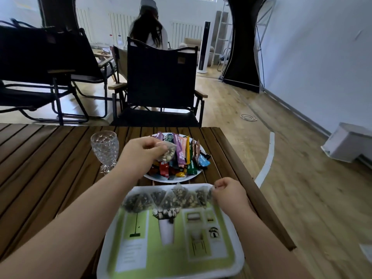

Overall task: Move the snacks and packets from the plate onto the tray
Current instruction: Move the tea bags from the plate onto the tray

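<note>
A white plate (161, 179) at the table's far edge holds a heap of colourful snack bars and packets (182, 158). Above its left side my left hand (138, 156) pinches a clear packet of nuts (166, 151). In front of the plate lies a white tray (231, 264) with a green picture; several clear triangular packets (171, 199) line its far edge. My right hand (228, 193) sits at the tray's far right corner, its fingers pinching the rightmost triangular packet (209, 195).
A dimpled glass goblet (104, 150) stands left of the plate, close to my left forearm. The slatted wooden table (40, 168) ends just right of the tray. A black folding chair (161, 77) faces the table's far side; a person stands beyond it.
</note>
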`<action>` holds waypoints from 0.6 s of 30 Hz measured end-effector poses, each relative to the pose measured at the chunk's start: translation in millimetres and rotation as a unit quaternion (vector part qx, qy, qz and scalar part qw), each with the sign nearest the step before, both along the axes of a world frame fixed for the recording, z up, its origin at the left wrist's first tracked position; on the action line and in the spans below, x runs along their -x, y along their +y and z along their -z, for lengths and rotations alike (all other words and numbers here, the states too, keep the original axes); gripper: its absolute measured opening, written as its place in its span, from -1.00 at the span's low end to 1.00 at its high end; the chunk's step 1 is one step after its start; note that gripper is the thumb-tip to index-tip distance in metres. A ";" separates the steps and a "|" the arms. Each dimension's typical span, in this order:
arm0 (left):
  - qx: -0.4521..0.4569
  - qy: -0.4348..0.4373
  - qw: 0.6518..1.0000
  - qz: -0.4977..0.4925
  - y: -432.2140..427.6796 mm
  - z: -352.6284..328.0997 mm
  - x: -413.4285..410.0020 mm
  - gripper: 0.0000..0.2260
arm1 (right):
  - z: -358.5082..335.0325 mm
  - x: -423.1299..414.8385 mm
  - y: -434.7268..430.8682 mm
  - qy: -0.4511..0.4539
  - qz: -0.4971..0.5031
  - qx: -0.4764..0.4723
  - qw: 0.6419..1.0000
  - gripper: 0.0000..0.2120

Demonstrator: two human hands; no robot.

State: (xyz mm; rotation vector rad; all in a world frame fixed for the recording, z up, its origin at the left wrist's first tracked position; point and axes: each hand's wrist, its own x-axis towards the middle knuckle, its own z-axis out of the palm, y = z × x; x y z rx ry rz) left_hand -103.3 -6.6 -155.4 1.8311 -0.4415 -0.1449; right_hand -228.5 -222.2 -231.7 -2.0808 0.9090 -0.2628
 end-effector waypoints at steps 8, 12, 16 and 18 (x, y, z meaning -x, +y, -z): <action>-0.044 0.044 0.996 0.060 3.1 17.0 23.5 -0.88 | 3.4 15.5 -1.1 0.034 0.006 0.042 0.999 -0.83; -0.046 0.032 0.996 0.067 6.3 18.2 24.8 -0.88 | 6.4 12.7 5.5 0.025 -0.021 0.072 0.997 -0.71; -0.032 0.037 0.997 0.057 18.3 21.1 16.4 -0.88 | -2.6 5.8 0.2 0.078 -0.088 0.116 0.986 -0.66; -0.027 0.038 0.998 0.048 24.4 24.0 11.6 -0.87 | -5.1 5.4 -3.1 0.088 -0.087 0.140 0.982 -0.84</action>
